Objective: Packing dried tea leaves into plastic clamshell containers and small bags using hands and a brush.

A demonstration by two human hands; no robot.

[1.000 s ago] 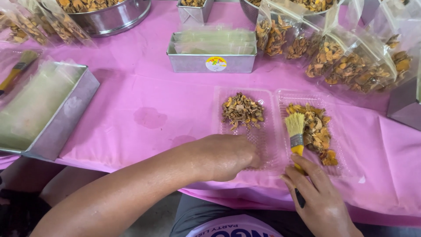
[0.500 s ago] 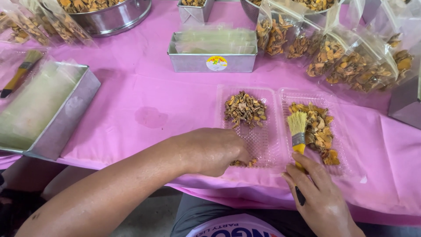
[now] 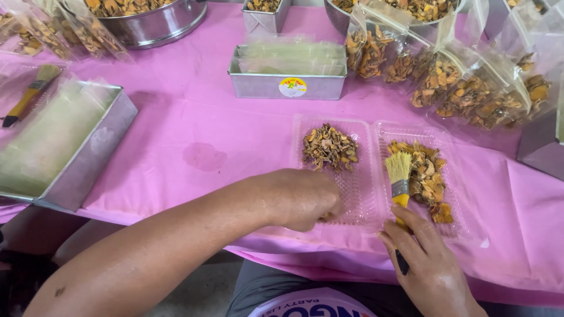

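Note:
A clear plastic tray (image 3: 358, 194) with two compartments lies on the pink tablecloth (image 3: 194, 129). Its left compartment holds a heap of brown dried pieces (image 3: 329, 147); its right one holds orange dried slices (image 3: 426, 176). My left hand (image 3: 302, 198) rests curled at the near edge of the left compartment, fingers closed; what is under them is hidden. My right hand (image 3: 426, 267) grips the yellow handle of a small brush (image 3: 399, 176), whose bristles lie against the orange slices.
A metal tin of clear bags (image 3: 288, 73) stands behind the tray. Filled bags of dried slices (image 3: 470, 88) pile at the back right. A large metal tray (image 3: 64, 147) sits at left with another brush (image 3: 26, 97). Metal bowls (image 3: 147, 20) stand at the back.
My left hand has slid left and back along the near edge of the left compartment. The brush and my right hand have barely moved.

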